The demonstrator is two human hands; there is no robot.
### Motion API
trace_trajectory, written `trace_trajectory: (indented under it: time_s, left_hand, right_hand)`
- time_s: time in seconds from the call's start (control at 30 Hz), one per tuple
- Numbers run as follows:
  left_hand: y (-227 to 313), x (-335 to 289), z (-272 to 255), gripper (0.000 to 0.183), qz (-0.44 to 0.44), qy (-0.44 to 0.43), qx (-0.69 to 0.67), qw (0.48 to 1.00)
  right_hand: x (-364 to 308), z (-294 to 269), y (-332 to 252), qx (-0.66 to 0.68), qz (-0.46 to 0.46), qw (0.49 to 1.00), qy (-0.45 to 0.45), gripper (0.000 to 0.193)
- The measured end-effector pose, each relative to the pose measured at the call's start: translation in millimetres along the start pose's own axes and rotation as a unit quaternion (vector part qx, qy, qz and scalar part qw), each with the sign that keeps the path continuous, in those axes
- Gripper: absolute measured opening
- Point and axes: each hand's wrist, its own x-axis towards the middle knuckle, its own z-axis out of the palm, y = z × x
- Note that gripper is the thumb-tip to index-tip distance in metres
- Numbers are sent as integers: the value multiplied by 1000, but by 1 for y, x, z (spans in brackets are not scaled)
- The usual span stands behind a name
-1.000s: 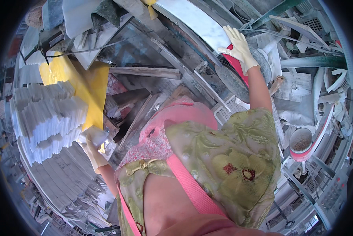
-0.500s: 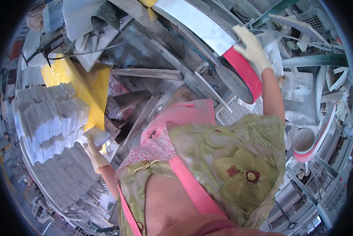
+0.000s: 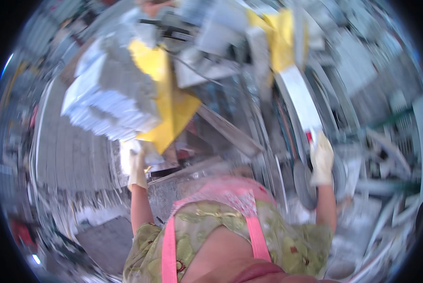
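Note:
Both my hands wear pale cream gloves. At the left, my left hand (image 3: 138, 165) is closed on a small white tile (image 3: 150, 152), just below a stack of white tiles (image 3: 105, 96). A yellow sheet (image 3: 166, 104) lies beside that stack. On the right, my right hand (image 3: 321, 158) is at the near end of a narrow conveyor belt (image 3: 309, 137), whose red edge shows by the fingers. A long white strip (image 3: 300, 96) runs along the belt away from me. Motion blur hides whether the right fingers grip anything.
Grey boards or slats (image 3: 77, 151) lie in rows at the left. A wooden plank (image 3: 230, 129) slants across the middle, before my pink apron. Yellow sheeting (image 3: 282, 40) covers the belt's far end. Broken slabs and rails (image 3: 386, 151) crowd the right side.
My view has swung, so the tile stack and belt sit differently in it. My right hand has gone from spread fingers beside the belt to its near end. The left hand stays at the tile.

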Motion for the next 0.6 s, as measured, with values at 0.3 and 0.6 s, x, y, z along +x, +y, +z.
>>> trace_trajectory:
  time_s: [0.3, 0.6]
  left_hand:
    - [36, -30, -3, 76, -14, -13, 33, 999]
    - [40, -35, -4, 66, -28, -28, -13, 999]
  right_hand:
    - [40, -2, -15, -238, -241, 938, 74, 74]
    - [69, 17, -19, -294, -166, 940, 54, 86]
